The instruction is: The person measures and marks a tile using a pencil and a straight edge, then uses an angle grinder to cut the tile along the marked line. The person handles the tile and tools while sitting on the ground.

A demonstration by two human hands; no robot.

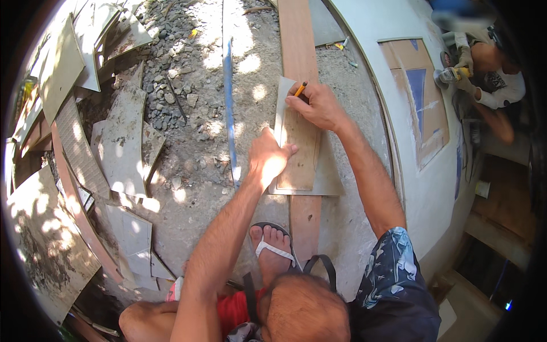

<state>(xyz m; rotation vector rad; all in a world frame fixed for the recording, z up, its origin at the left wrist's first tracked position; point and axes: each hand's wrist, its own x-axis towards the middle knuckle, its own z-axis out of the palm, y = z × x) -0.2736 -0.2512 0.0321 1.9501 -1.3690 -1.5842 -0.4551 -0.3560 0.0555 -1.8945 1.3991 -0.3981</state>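
My right hand (pixel 319 105) holds a yellow pencil (pixel 303 86) in a pinch near the upper end of a thin wooden piece (pixel 299 162). That piece lies on a grey board offcut (pixel 330 185), which rests across a long wooden plank (pixel 293 31) on the concrete ground. Lower down, my left hand (pixel 270 154) grips the left edges of the offcut and the wooden piece, with its thumb on top. My sandalled foot (pixel 268 256) stands beside the plank's near part.
Broken board pieces (pixel 114 151) pile at the left beside gravel (pixel 176 85). A blue pipe (pixel 229 102) runs lengthwise. A large white panel (pixel 356 28) with a taped opening stands at the right, where another person (pixel 504 80) in gloves holds a yellow power tool (pixel 456 74).
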